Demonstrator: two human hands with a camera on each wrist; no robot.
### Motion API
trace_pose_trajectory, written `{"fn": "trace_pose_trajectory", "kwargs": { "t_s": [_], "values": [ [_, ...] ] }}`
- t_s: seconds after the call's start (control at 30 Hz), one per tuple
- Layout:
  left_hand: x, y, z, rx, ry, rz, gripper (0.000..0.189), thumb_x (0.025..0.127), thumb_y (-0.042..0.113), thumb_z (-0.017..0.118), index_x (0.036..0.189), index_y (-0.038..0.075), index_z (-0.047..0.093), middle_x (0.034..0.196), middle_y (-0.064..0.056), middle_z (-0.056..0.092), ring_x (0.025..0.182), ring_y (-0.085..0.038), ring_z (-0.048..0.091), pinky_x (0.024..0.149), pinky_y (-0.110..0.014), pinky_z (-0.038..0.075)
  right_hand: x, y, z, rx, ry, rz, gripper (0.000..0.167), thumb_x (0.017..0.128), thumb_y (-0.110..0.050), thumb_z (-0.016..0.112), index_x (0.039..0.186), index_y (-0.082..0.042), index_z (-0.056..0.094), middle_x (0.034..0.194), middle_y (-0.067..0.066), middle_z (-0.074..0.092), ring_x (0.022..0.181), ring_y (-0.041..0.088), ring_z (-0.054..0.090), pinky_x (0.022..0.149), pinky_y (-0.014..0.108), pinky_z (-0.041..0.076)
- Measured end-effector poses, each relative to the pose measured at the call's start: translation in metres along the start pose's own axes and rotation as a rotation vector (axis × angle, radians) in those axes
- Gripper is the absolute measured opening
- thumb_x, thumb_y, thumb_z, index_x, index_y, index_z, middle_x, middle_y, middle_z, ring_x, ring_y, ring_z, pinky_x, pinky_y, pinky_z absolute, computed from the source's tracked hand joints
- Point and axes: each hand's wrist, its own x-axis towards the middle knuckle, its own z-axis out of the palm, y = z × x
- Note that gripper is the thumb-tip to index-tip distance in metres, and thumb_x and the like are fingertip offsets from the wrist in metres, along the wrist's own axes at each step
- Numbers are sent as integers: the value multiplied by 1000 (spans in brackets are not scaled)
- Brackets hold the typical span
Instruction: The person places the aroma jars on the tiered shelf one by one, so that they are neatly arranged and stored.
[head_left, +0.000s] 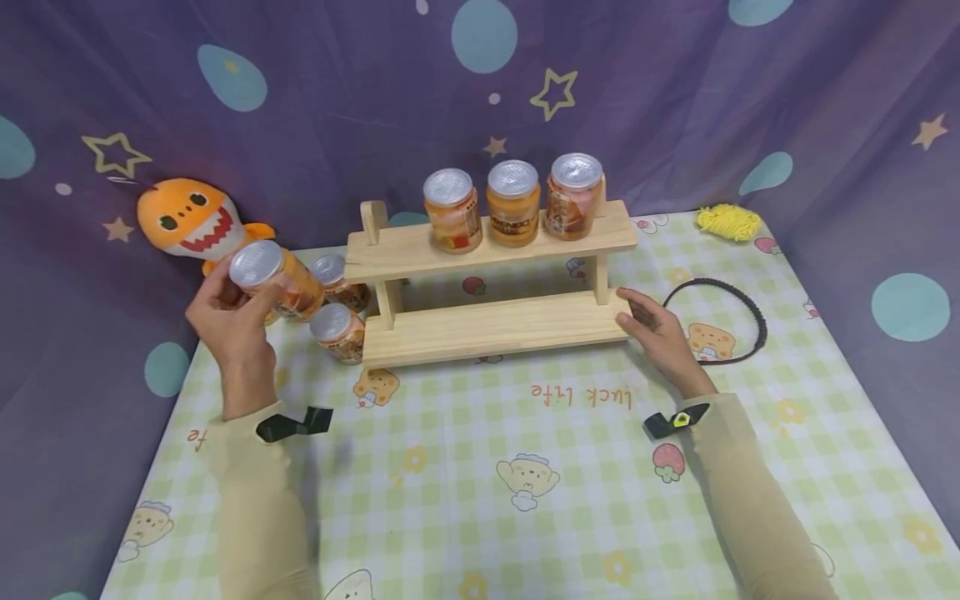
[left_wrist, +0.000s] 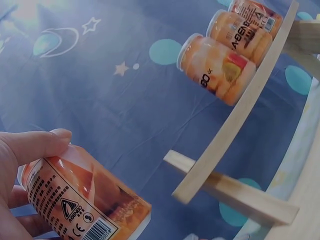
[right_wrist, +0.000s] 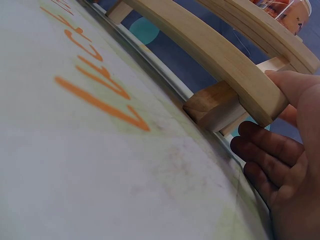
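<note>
My left hand (head_left: 236, 337) grips an orange can (head_left: 298, 287) with a silver lid, thumb on one side and fingers around the other. It is raised and tilted at the left of the two-tier wooden shelf (head_left: 487, 327); the left wrist view shows its printed label and barcode (left_wrist: 100, 230). Beside the shelf's left end stand more such cans, one in front (head_left: 341, 335) and one behind (head_left: 352, 296). Three cans (head_left: 513, 212) stand in a row on the upper board. My right hand (head_left: 663, 333) holds the lower board's right end, thumb on top (right_wrist: 290, 82).
An orange shark plush (head_left: 195, 221) sits at the back left against the purple curtain (head_left: 337, 125). To the right lie a black hoop (head_left: 761, 325) and a yellow fluffy bundle (head_left: 729, 222). A green checked cloth (head_left: 450, 492) covers the table.
</note>
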Motion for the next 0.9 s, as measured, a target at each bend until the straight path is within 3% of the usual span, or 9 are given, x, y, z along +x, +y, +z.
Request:
{"fn": "trace_pose_trajectory", "kwargs": {
  "t_s": [0.13,0.3,0.5,0.57,0.73,0.9],
  "values": [
    [-1,0,8,12,-22,-3,49,65,-8,88,111,3,76,105,-7,74,93,-19,66,81,-21,56,1,1,0,11,-1,2,55,102,-34,57,148,-7,46,156,16,44,144,37,42,119,56,31],
    [0,-1,20,43,-60,22,48,66,-4,89,112,5,76,105,-5,75,94,-18,66,82,-22,54,1,2,0,6,1,0,54,102,-34,57,148,-8,46,156,16,44,144,36,43,119,52,33],
    [-1,-2,35,32,-101,24,48,68,-7,86,113,4,75,105,-5,74,94,-18,66,85,-21,54,0,2,1,1,5,1,52,102,-34,57,148,-11,48,156,13,46,142,34,46,110,19,37],
    [-1,-2,41,15,-114,16,49,68,-9,85,114,3,74,104,-6,73,93,-18,66,83,-21,55,0,2,1,2,3,-2,52,102,-34,57,148,-10,47,156,14,46,141,35,46,106,13,36],
    [-3,-2,55,-19,-152,1,48,68,-12,83,112,2,73,101,-5,73,89,-17,66,79,-22,55,0,2,0,-5,1,-5,53,102,-35,56,149,-11,47,156,13,46,142,34,46,105,12,36],
    [-4,-2,69,-34,-215,28,45,69,-12,82,111,0,73,97,-4,73,86,-16,66,74,-22,54,1,2,0,-10,6,-8,51,103,-32,57,149,-11,47,155,13,46,141,32,47,108,17,37]
  ]
}}
